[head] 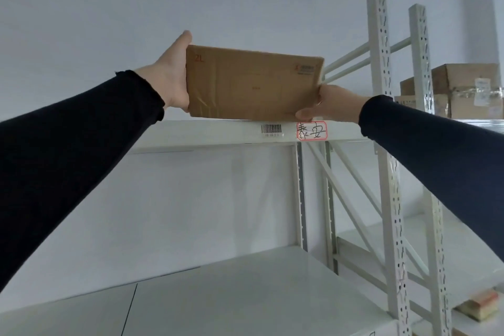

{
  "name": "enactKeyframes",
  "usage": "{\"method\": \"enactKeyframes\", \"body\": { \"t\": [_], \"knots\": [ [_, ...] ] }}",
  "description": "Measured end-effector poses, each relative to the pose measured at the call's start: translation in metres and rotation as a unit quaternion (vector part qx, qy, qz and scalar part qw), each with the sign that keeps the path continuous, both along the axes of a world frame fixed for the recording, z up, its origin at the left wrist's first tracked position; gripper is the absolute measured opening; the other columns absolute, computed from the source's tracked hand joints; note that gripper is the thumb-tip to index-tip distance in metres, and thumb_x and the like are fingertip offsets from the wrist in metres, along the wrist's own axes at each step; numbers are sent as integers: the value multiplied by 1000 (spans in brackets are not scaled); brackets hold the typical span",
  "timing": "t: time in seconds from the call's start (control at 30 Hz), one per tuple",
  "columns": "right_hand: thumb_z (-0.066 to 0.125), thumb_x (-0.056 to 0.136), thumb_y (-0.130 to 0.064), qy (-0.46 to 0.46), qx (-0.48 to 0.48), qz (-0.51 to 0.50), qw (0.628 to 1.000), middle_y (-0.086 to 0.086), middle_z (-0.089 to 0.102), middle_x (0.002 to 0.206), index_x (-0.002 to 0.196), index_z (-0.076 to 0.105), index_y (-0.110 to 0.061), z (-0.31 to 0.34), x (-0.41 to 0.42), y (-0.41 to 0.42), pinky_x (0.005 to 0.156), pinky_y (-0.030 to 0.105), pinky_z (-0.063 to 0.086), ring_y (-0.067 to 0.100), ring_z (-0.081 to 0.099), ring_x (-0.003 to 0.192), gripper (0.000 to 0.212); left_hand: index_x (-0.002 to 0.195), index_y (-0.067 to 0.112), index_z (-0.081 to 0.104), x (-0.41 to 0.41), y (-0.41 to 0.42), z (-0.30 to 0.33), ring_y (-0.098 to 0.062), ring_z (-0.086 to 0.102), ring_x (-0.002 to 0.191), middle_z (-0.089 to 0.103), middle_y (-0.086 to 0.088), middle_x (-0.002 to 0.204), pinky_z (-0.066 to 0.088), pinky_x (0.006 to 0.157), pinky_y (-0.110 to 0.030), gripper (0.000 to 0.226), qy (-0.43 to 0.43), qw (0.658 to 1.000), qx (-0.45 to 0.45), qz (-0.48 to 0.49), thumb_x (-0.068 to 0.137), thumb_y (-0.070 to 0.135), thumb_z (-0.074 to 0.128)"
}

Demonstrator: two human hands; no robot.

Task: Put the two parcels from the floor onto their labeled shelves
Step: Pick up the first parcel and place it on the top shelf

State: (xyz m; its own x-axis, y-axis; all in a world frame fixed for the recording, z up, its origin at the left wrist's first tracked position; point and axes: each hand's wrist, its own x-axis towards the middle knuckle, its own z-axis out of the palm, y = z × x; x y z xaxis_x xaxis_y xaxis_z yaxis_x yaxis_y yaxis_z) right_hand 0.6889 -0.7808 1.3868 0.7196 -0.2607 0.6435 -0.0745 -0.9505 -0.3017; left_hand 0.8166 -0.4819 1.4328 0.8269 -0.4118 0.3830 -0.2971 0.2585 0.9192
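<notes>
We hold one parcel point(253, 84), a flat brown cardboard box, up at the front edge of the top shelf point(218, 129). Our left hand point(171, 79) is spread flat against its left end and our right hand point(327, 105) pinches its lower right corner, so the box is pressed between the two hands. Its bottom edge seems to be just on or just above the shelf edge; we cannot tell which. A barcode sticker point(271, 130) and a handwritten label point(311, 131) sit on that edge, directly under the box. We judge that this parcel is almost placed and only needs a push inward. The second parcel is not visible here. The lower shelf point(218, 294) is bare, other boxes point(461, 90) stand on the neighbouring rack at the right, and nothing blocks the way.
</notes>
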Motion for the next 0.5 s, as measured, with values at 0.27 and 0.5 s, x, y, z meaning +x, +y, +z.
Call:
{"method": "enactKeyframes", "body": {
  "t": [0.27, 0.5],
  "knots": [
    [68, 84, -53, 12, -4, 31, 999, 7, 65, 117, 125, 58, -10, 8, 13, -20, 92, 39, 50, 27, 62, 107, 60, 131, 26, 64, 10, -14, -13, -25, 61, 122, 63, -2, 147, 39, 120, -44, 44, -126, 975, 150, 108, 98, 56, 62],
    [60, 86, -61, 0, -10, 21, 1000, 11, 69, 114, 119, 65, -9, -2, 23, -33, 99, 47, 50, 30, 63, 106, 62, 159, 25, 34, 7, -11, -15, -5, 61, 91, 58, 8, 108, 49, 72, -19, 75, -296, 911, 167, 232, 97, 35, 75]
  ]
}}
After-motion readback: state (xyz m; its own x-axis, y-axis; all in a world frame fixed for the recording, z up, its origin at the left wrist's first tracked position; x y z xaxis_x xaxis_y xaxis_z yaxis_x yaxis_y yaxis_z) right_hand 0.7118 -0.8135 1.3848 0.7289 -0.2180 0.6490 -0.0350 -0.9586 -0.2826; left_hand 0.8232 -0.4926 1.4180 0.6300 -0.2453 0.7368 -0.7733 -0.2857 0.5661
